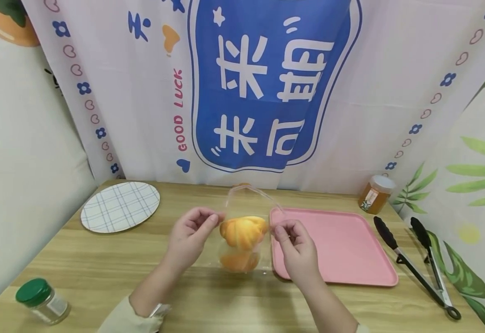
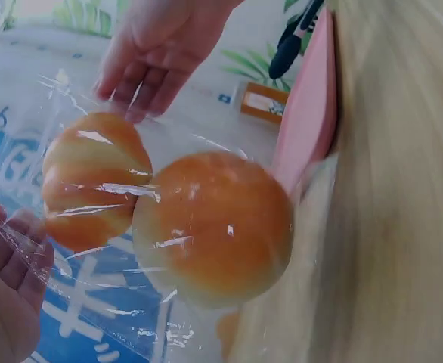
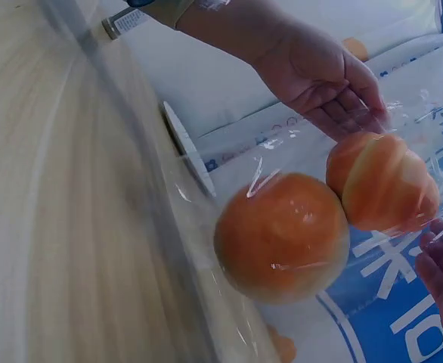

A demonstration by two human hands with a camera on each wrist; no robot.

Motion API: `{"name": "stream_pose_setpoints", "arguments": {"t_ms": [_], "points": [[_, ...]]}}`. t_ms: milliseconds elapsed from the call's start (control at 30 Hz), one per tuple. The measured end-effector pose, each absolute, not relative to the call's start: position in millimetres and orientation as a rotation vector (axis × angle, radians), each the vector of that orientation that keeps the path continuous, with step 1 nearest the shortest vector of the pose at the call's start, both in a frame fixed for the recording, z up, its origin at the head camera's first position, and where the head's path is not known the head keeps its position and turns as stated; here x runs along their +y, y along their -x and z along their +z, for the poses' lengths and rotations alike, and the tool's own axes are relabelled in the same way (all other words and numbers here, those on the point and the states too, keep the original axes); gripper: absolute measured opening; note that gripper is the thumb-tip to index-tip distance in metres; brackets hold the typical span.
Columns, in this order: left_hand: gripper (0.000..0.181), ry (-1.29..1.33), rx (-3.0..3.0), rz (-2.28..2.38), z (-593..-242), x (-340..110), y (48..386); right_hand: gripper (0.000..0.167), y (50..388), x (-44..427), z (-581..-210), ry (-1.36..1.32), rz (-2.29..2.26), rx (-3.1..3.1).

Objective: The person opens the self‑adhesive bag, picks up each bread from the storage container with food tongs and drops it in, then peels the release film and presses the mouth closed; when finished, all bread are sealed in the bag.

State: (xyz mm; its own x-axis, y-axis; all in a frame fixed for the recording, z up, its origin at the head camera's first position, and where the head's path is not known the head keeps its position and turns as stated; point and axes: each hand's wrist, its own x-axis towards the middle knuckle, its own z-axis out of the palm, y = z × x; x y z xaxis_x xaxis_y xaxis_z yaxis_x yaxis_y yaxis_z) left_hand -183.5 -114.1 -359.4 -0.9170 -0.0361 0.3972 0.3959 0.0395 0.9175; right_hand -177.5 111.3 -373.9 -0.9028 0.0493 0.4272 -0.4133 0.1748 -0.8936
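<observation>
A clear plastic bag [image 1: 244,203] hangs upright above the table, with two breads inside. The upper one is a ridged, croissant-like roll [image 1: 244,232]. Below it sits a smooth round bun [image 1: 239,262], seen more fully in the left wrist view as a bun [image 2: 214,227] touching the roll. My left hand [image 1: 190,236] pinches the bag's left side between thumb and fingers, level with the roll. On the opposite side my right hand [image 1: 296,247] pinches the bag's right edge in the same way.
A pink tray [image 1: 334,245] lies to the right, partly behind my right hand. Tongs [image 1: 423,268] rest beyond it, with an amber jar [image 1: 376,194] at the back. A checked oval plate [image 1: 120,206] lies back left; a green-lidded shaker [image 1: 42,300] stands front left.
</observation>
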Motion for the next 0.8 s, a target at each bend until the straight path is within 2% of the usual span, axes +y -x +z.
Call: {"name": "stream_pose_setpoints", "arguments": {"t_ms": [167,500,800], "points": [[0.011,0.446,-2.009,-1.901,-356.0,-106.3,184.7,0.008,182.1,111.8,-368.3,-0.410,1.719,-2.081],[0.011,0.268,-1.855,-2.129,-374.9,-122.8,184.9,0.012,193.0,132.0,-371.4,-0.213,1.849,-2.142],[0.010,0.272,-1.840,-2.153,-386.4,-132.3,180.3,0.010,193.5,131.9,-372.1,-0.254,1.917,-2.166]]}}
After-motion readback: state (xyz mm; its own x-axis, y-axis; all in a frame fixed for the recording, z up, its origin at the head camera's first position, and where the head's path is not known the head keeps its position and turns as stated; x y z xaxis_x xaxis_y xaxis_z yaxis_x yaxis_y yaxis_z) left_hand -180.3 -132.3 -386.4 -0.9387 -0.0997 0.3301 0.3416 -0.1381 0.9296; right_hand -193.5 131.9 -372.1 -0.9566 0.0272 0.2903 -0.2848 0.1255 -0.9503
